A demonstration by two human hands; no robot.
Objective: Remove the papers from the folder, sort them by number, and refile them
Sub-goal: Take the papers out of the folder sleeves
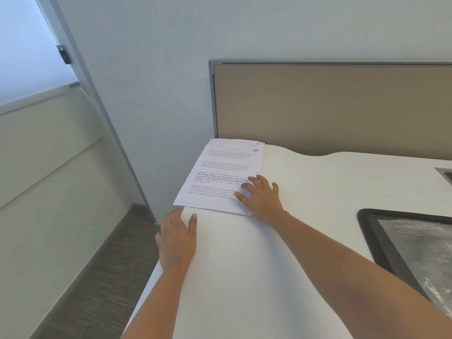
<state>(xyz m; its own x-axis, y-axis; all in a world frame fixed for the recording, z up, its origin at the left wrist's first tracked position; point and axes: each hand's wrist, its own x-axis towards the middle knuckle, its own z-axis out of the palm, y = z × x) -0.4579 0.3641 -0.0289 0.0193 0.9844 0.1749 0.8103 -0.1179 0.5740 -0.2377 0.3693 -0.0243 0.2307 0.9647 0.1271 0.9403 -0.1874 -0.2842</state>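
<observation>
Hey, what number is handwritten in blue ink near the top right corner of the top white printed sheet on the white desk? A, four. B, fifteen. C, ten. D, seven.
C: the top white printed sheet bears a blue handwritten 10 near its top right corner, above the spot where the right hand rests on its right edge.
</observation>
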